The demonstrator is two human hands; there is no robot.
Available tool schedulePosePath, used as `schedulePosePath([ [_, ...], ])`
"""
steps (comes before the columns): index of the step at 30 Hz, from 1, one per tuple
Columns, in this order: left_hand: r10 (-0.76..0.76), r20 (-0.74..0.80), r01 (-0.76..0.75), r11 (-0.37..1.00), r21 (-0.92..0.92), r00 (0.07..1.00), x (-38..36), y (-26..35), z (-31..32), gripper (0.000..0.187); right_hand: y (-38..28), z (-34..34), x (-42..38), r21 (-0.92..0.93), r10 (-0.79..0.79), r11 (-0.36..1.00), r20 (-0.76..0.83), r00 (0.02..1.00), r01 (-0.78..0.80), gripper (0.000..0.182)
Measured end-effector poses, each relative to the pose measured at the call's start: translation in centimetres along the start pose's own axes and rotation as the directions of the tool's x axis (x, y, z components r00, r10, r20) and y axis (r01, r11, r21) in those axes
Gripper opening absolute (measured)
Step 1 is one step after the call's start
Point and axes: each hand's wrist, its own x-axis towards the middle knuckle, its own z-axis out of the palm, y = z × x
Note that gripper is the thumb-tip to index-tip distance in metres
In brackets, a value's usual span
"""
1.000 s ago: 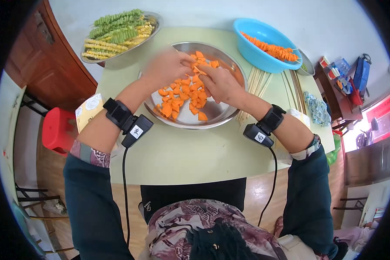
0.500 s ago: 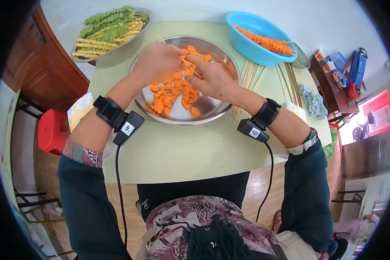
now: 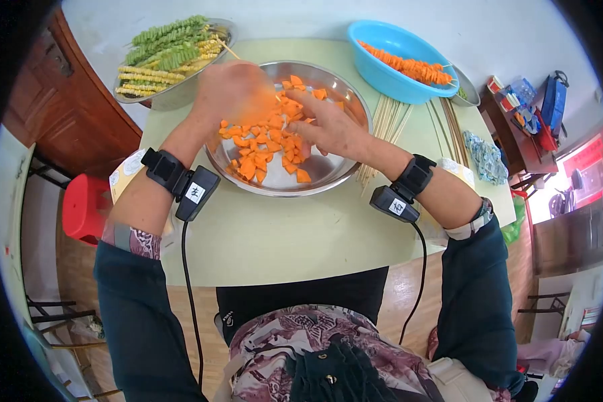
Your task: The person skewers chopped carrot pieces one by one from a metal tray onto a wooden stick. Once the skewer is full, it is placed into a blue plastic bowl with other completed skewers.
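My left hand [image 3: 233,92], smeared by motion, is closed round a bamboo skewer [image 3: 228,49] whose bare end sticks out at the upper left. Its other end is mostly hidden behind the fingers. Below lies a wide steel basin [image 3: 275,191] of cut orange pieces that look like carrot [image 3: 273,137]. Over the basin's right side is my right hand [image 3: 328,127], thumb and forefinger apart above the pieces. I make out nothing held in it.
Green and yellow skewers [image 3: 171,50] fill a metal bowl [image 3: 187,90] at back left. A blue basin [image 3: 375,63] holds orange skewers [image 3: 409,65] at back right. Bare sticks [image 3: 386,124] and a crumpled cloth [image 3: 484,157] lie on the table's right. A red stool [image 3: 87,208] stands left.
My left hand has moved left with the skewer, away from my right hand. The right fingers, earlier at the skewer's lower end, are now apart from it.
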Motion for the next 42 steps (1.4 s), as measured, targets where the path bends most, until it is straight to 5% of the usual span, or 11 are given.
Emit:
schedulePosePath([
  [6,0.003,0.018,-0.004,0.999,0.043,1.000,-0.5,0.3,0.8,0.025,-0.1,0.2,-0.2,0.073,0.019,0.997,0.065,0.998,-0.024,0.052],
  [10,0.081,0.026,-0.082,0.995,0.053,0.996,-0.6,0.8,0.9,0.027,-0.3,0.7,-0.4,0.080,-0.034,0.996,-0.039,0.999,0.037,0.047],
  [18,0.045,0.330,-0.090,0.988,0.123,0.943,-1.6,1.2,2.1,0.027,0.0,0.3,-0.2,0.130,-0.007,0.991,-0.075,0.997,0.017,0.053],
  [30,-0.033,0.385,-0.002,0.996,0.091,0.922,-1.3,1.3,1.6,0.031,0.1,-0.1,0.2,0.197,-0.009,0.980,0.050,0.999,-0.001,0.064],
  [35,0.021,0.371,-0.025,1.000,0.006,0.928,-1.1,1.1,1.5,0.023,-0.4,-0.4,0.2,0.273,0.107,0.954,0.083,0.991,-0.126,0.074],
  [42,0.041,0.388,-0.094,0.988,0.119,0.921,-1.4,1.6,1.6,0.012,0.7,-0.9,0.6,0.364,0.084,0.925,0.073,0.994,-0.105,0.056],
])
